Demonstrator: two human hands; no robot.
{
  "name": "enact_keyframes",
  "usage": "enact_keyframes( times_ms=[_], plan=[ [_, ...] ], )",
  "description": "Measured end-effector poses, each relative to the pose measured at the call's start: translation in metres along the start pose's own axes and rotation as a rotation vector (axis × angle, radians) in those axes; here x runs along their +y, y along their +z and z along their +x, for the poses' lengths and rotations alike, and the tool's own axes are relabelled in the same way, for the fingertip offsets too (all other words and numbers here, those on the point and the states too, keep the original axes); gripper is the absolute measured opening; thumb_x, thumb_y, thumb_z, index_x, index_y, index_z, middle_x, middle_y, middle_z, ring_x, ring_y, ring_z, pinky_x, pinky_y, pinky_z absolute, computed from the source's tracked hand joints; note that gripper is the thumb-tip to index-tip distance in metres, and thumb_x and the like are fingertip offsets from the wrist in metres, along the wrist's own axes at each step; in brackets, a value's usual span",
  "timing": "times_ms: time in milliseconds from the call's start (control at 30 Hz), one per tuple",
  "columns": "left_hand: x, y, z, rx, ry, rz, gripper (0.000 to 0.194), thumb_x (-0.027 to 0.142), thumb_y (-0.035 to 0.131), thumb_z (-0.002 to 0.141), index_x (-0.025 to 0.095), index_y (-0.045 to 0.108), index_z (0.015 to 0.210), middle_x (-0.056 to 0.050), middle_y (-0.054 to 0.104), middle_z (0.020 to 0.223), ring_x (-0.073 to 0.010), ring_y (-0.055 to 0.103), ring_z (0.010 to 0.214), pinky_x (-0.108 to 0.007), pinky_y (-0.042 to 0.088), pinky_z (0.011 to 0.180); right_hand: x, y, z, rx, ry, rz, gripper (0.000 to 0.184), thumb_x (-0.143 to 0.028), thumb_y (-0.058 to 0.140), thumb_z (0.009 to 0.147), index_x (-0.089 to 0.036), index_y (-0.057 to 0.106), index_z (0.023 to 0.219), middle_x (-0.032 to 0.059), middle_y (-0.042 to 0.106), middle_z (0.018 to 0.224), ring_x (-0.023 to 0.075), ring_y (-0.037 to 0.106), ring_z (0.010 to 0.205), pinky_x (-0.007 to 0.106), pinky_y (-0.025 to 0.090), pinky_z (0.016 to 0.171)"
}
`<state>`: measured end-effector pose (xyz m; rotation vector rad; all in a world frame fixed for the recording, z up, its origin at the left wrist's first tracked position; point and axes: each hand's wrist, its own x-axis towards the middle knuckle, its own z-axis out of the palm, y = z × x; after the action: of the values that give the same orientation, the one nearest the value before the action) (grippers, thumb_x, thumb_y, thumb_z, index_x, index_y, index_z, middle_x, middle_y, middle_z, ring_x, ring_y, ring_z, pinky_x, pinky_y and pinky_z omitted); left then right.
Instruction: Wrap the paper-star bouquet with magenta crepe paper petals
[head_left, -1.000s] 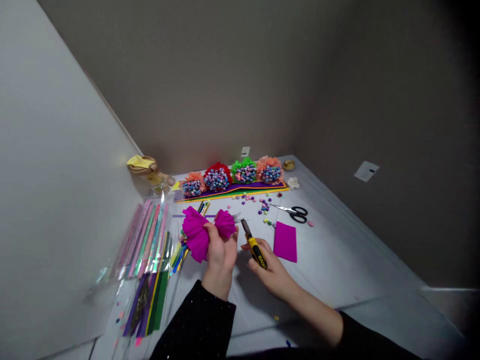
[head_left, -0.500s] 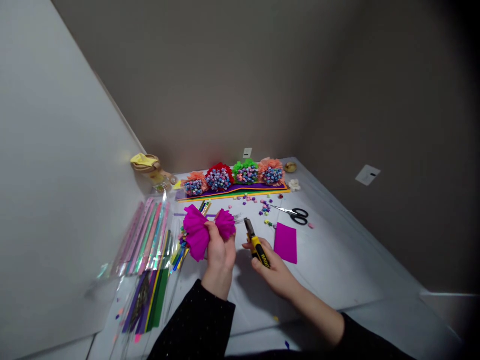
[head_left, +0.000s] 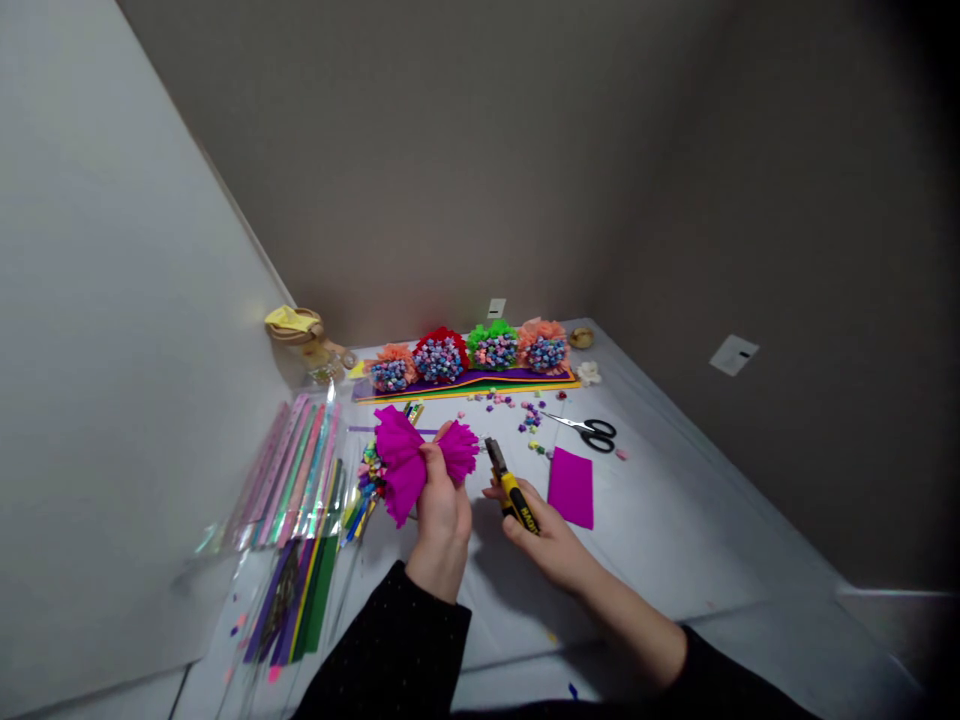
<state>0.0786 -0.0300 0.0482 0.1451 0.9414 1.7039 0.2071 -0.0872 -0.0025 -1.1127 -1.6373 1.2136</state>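
My left hand (head_left: 442,515) is closed round the pinched middle of a magenta crepe paper flower (head_left: 401,470), whose ruffles flare out on both sides of the thumb. Small colourful paper stars (head_left: 370,470) show at the flower's left end. Thin wire ends (head_left: 484,442) poke out at its right. Gripped in my right hand (head_left: 540,525) is a pair of yellow and black pliers (head_left: 514,490), its jaws beside the wire ends. Whether the jaws touch the wires I cannot tell. A flat magenta crepe paper piece (head_left: 571,488) lies just right of the pliers.
Black-handled scissors (head_left: 598,435) lie behind the magenta piece, near loose paper stars (head_left: 531,415). Several finished star flowers (head_left: 440,357) line the back on coloured sheets (head_left: 480,385). Packs of paper strips (head_left: 289,470) lie at the left, below a basket (head_left: 296,325).
The magenta flower has shifted slightly right and turned a little, bringing its wire ends closer to the pliers. The pliers' jaws have moved slightly left.
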Motion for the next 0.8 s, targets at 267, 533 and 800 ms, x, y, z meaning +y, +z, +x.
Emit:
enact_keyframes(
  times_ms=[267, 533, 800],
  plan=[
    [-0.014, -0.014, 0.006, -0.142, 0.08, 0.071, 0.041, 0.048, 0.051, 0.088, 0.019, 0.065, 0.112, -0.01, 0.065, 0.122, -0.0198, 0.053, 0.122, -0.034, 0.038, 0.107, 0.0, 0.0, 0.003, 0.022, 0.019, -0.04, 0.042, -0.048, 0.049, 0.087, -0.02, 0.059, 0.116, 0.0139, 0.052, 0.123, 0.0285, 0.049, 0.12, 0.046, 0.036, 0.105],
    [-0.017, -0.015, 0.004, -0.104, 0.088, 0.107, 0.041, 0.05, 0.055, 0.085, 0.021, 0.065, 0.112, -0.009, 0.066, 0.12, -0.0204, 0.055, 0.119, -0.036, 0.036, 0.108, -0.002, -0.002, 0.004, -0.005, -0.007, -0.073, 0.046, -0.051, 0.047, 0.087, -0.018, 0.058, 0.118, 0.0146, 0.05, 0.123, 0.0288, 0.049, 0.12, 0.044, 0.037, 0.105],
    [-0.02, -0.014, -0.001, -0.121, 0.062, 0.108, 0.036, 0.045, 0.057, 0.085, 0.018, 0.067, 0.106, -0.013, 0.064, 0.122, -0.0207, 0.055, 0.12, -0.036, 0.036, 0.108, -0.002, 0.004, 0.003, 0.023, 0.016, -0.019, 0.041, -0.052, 0.047, 0.087, -0.02, 0.059, 0.109, 0.0115, 0.058, 0.114, 0.0268, 0.055, 0.11, 0.04, 0.042, 0.098]
  ],
)
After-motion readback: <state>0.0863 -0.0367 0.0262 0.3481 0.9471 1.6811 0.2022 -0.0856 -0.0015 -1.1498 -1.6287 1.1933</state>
